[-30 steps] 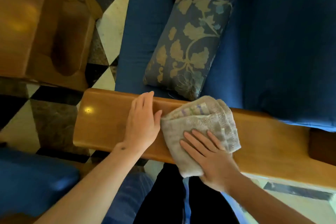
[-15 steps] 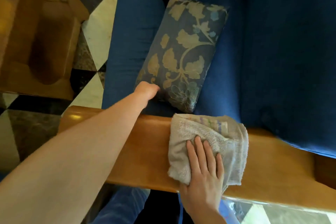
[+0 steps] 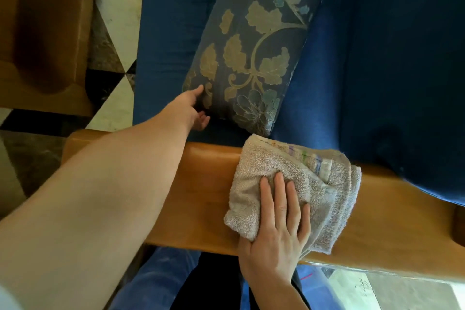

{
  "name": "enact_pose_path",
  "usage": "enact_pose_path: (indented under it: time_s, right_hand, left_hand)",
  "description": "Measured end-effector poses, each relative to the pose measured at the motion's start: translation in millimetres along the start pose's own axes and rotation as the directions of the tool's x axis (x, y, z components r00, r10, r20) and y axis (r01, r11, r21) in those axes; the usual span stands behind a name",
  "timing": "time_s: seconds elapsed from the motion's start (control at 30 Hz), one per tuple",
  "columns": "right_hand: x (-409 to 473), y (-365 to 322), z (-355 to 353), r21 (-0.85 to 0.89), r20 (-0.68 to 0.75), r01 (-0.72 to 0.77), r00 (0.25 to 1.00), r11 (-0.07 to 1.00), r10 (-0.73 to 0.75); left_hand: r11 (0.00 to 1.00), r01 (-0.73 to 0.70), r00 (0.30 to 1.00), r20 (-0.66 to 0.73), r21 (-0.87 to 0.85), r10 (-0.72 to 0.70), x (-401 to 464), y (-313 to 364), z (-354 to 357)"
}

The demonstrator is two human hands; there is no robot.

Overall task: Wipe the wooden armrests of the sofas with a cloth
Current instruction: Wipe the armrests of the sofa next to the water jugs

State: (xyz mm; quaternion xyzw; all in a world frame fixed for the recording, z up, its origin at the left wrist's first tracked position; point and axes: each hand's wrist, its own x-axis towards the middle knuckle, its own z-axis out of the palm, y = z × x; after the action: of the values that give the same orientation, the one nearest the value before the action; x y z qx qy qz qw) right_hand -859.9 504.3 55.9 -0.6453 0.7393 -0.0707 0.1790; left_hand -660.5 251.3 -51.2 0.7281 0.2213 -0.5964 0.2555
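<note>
A glossy wooden armrest (image 3: 392, 211) runs across the lower half of the view, beside a blue sofa seat. A folded beige towel cloth (image 3: 312, 184) lies on its top. My right hand (image 3: 276, 231) presses flat on the cloth, fingers spread, thumb under the near edge. My left arm crosses over the armrest, and my left hand (image 3: 190, 108) reaches the lower left corner of a patterned cushion (image 3: 254, 58), fingers parted around that corner; whether it grips is unclear.
The blue sofa seat and backrest (image 3: 390, 70) fill the upper right. A wooden piece of furniture (image 3: 42, 40) stands at the upper left on a black, white and brown tiled floor (image 3: 120, 2). My legs are below the armrest.
My left hand left the armrest and reached over it to the cushion's corner. The cloth and my right hand slid to the right along the armrest. The view moved closer.
</note>
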Motion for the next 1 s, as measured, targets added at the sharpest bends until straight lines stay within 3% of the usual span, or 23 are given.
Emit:
enact_pose_path:
  time_s: [0.2, 0.3, 0.37, 0.43, 0.5, 0.57, 0.63, 0.7, 0.73, 0.8, 0.87, 0.93, 1.0]
  right_hand:
    - [-1.9, 2.7, -0.9, -0.034, -0.017, 0.046, 0.999, 0.998, -0.046]
    - [-0.6, 3.0, 1.1, -0.049, -0.013, 0.061, 0.998, 0.997, -0.061]
    - [-1.6, 2.8, -1.4, -0.054, -0.02, 0.061, 0.998, 0.997, -0.063]
    - [-0.8, 2.5, -4.4, -0.05, -0.032, 0.064, 0.997, 0.997, -0.065]
    - [0.6, 1.3, -3.4, -0.048, -0.027, 0.069, 0.997, 0.996, -0.071]
    - [1.6, 2.0, -6.5, -0.034, -0.024, 0.07, 0.997, 0.997, -0.07]
    - [3.4, 1.6, -7.3, -0.011, -0.026, 0.079, 0.997, 0.997, -0.079]
    - [3.9, 2.0, -7.8, 0.014, -0.033, 0.082, 0.996, 0.997, -0.081]
    - [4.5, 2.9, -8.2, 0.028, -0.03, 0.082, 0.996, 0.996, -0.082]
    - [5.2, 4.5, -8.8, 0.04, -0.012, 0.091, 0.996, 0.995, -0.09]
    - [4.3, 7.2, -7.5, 0.024, 0.036, 0.104, 0.994, 0.994, -0.105]
    - [2.3, 9.3, -7.9, 0.021, 0.073, 0.11, 0.991, 0.994, -0.112]
    - [3.7, 9.9, -8.6, 0.028, 0.083, 0.115, 0.99, 0.993, -0.117]
  left_hand:
    - [0.963, -0.152, 0.974, 0.132, -0.224, 0.184, -9.8, 14.2, 0.3]
    - [0.93, -0.284, 0.932, 0.161, -0.233, 0.325, -31.6, 15.3, 10.2]
    - [0.879, -0.447, 0.869, 0.154, -0.167, 0.471, -59.4, 6.8, 24.5]
    - [0.757, -0.647, 0.74, 0.166, -0.089, 0.652, -89.5, -11.1, 43.6]
    - [0.556, -0.83, 0.548, 0.251, 0.043, 0.798, -112.5, -37.6, 58.7]
    - [0.238, -0.94, 0.32, 0.391, 0.244, 0.863, -129.6, -68.3, 71.9]
    - [-0.197, -0.883, 0.085, 0.558, 0.426, 0.825, -137.6, -90.0, 82.4]
    - [-0.543, -0.674, -0.023, 0.721, 0.5, 0.692, -142.6, -100.1, 96.0]
    - [-0.647, -0.575, -0.014, 0.784, 0.501, 0.62, -145.5, -101.6, 104.4]
    - [-0.722, -0.482, 0.088, 0.847, 0.496, 0.524, -150.9, -102.6, 119.5]
    - [-0.733, -0.478, 0.203, 0.873, 0.484, 0.443, -154.8, -107.7, 131.0]
    - [-0.755, -0.506, 0.233, 0.909, 0.417, 0.347, -158.1, -125.9, 140.0]
    - [-0.675, -0.629, 0.293, 0.922, 0.386, 0.254, -161.1, -147.9, 150.5]
